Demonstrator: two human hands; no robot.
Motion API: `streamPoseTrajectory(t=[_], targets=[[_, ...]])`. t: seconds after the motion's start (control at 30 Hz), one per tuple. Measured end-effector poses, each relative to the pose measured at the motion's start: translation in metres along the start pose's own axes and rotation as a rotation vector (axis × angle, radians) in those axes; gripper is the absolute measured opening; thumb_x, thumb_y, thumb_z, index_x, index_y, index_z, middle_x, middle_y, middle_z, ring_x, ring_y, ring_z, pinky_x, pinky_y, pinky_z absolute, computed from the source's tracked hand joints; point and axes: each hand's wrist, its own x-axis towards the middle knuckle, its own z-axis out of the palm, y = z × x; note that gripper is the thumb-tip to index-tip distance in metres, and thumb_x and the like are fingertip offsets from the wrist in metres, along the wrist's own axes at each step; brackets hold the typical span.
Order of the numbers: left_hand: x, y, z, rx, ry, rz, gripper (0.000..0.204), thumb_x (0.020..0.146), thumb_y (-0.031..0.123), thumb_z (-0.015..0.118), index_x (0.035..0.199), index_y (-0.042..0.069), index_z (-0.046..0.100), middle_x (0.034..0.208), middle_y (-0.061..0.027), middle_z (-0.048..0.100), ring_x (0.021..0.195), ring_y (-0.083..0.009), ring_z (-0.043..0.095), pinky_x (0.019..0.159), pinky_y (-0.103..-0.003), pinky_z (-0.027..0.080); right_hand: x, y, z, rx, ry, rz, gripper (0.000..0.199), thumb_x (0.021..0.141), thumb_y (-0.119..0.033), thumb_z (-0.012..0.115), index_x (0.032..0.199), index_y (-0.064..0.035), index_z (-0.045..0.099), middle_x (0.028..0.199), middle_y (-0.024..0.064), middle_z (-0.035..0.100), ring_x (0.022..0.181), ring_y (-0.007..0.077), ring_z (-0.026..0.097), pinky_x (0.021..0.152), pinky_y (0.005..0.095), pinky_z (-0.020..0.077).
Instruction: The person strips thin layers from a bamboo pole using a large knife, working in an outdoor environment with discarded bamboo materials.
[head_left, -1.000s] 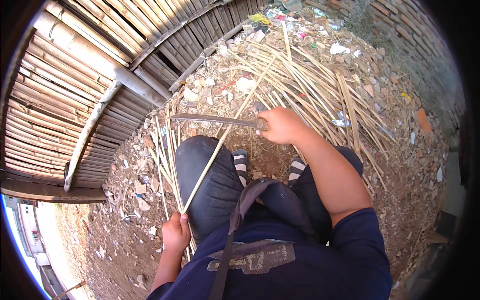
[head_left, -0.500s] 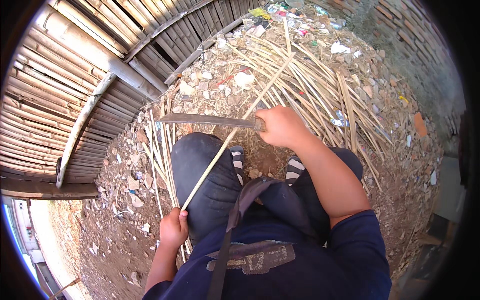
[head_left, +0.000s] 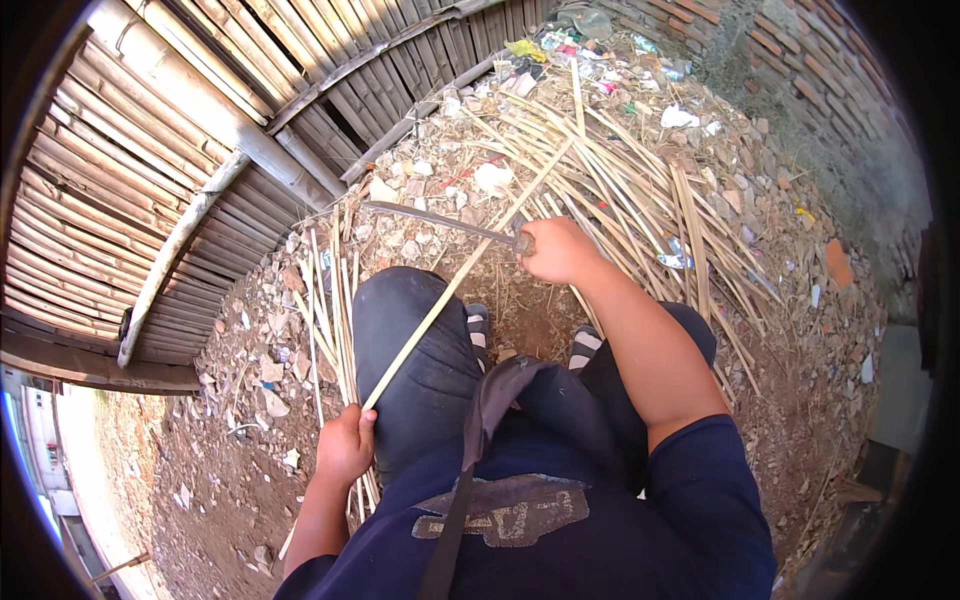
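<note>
— Near the middle of the frame, what do we see?
— Our right hand [head_left: 558,250] closed round the handle of a knife [head_left: 430,218], blade pointing left.
— And lower left?
— Our left hand [head_left: 345,447] grips a bamboo strip [head_left: 455,285] slanting up across our knee towards the bamboo pile [head_left: 640,190].

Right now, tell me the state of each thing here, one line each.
Left hand: closed around the near end of the bamboo strip.
Right hand: gripping the knife handle.
Bamboo strip: held slanted over the left knee.
Long knife: blade lying across the strip.
Bamboo strip pile: loose on the ground.
Bamboo fence: standing.
</note>
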Motion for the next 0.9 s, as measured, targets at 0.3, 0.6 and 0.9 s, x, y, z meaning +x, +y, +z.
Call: streamPoseTrajectory(t=[0.3,0.6,0.9], targets=[[-0.001,-0.002,-0.001,-0.050,-0.032,0.013,0.041,0.106,0.033,0.052,0.080,0.001,0.051,0.067,-0.0277,0.058,0.068,-0.0517,0.059,0.059,-0.055,0.044,-0.002,-0.002,-0.006,-0.005,-0.032,0.041,0.036,0.079,-0.019,0.070,0.114,-0.0115,0.073,0.104,0.0181,0.073,0.099,0.0374,0.070,0.088,0.0470,0.0567],[0.002,-0.010,0.004,-0.089,-0.025,-0.009,0.042,0.106,0.033,0.053,0.080,0.001,0.052,0.065,-0.0263,0.058,0.064,-0.0509,0.059,0.057,-0.054,0.044,0.008,0.021,-0.005,0.141,0.061,0.131,0.032,0.076,-0.016,0.069,0.107,-0.0114,0.074,0.097,0.0196,0.073,0.096,0.0378,0.071,0.086,0.0477,0.0571],[-0.007,-0.021,0.010,-0.109,-0.032,-0.004,0.039,0.106,0.030,0.054,0.080,0.000,0.053,0.066,-0.0261,0.058,0.064,-0.0496,0.058,0.059,-0.053,0.044,-0.005,0.005,-0.014,0.044,-0.002,0.080,0.032,0.080,-0.022,0.071,0.108,-0.0064,0.073,0.105,0.0207,0.074,0.098,0.0377,0.071,0.086,0.0472,0.0572]])
